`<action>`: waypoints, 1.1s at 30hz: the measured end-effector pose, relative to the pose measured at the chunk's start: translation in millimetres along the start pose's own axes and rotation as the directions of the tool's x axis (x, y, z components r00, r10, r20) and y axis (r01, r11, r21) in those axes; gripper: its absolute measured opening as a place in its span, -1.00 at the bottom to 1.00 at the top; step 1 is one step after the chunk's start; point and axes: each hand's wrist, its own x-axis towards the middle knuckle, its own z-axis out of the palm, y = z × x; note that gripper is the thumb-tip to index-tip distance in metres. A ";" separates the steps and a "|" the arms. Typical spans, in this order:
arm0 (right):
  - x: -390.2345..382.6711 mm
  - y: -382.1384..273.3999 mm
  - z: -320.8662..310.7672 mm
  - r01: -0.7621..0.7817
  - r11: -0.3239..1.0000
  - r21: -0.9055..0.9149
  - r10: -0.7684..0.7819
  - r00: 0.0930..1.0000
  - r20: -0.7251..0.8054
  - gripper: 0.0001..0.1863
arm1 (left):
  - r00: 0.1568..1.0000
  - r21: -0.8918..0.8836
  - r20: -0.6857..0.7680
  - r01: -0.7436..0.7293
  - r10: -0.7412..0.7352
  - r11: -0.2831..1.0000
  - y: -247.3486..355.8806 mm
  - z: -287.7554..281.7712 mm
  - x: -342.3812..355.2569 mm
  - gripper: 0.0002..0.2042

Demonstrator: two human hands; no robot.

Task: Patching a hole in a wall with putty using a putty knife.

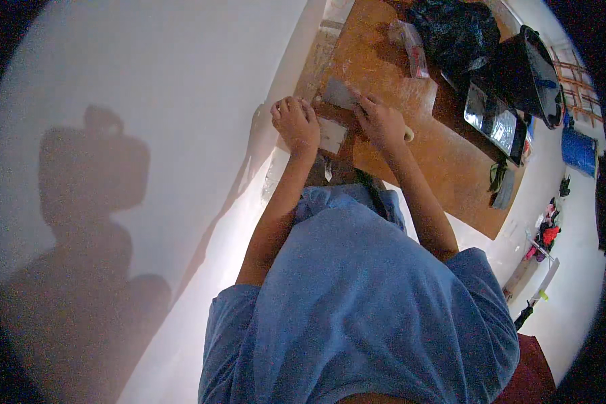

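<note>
At upper centre, a grey piece is being pinched by the right hand; the left hand's grip cannot be told. Upper right, any contents are being concealed by a black bag.

The head-worn fisheye camera looks down, close over the blue shirt, across the desk's near edge.

The left grip is too blurred to show what it touches; the right grip covers part of a gray flat piece. The upper edge crops the desk.
</note>
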 end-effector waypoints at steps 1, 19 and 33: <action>-0.1 0.0 0.5 0.009 1.000 0.005 -0.008 1.000 -0.028 -0.43 | 1.000 -0.006 0.001 0.010 -0.010 1.000 -0.2 -0.2 0.2 -0.81; 1.6 -9.9 -10.7 -0.009 0.995 0.095 0.006 1.000 0.024 -0.40 | 1.000 -0.025 0.020 0.007 -0.006 1.000 -2.3 -2.1 -0.6 -0.80; 8.6 -10.9 -14.8 -0.041 0.996 -0.079 0.048 0.995 0.091 -0.42 | 0.999 -0.011 0.029 -0.016 0.016 1.000 -0.7 -3.3 0.9 -0.83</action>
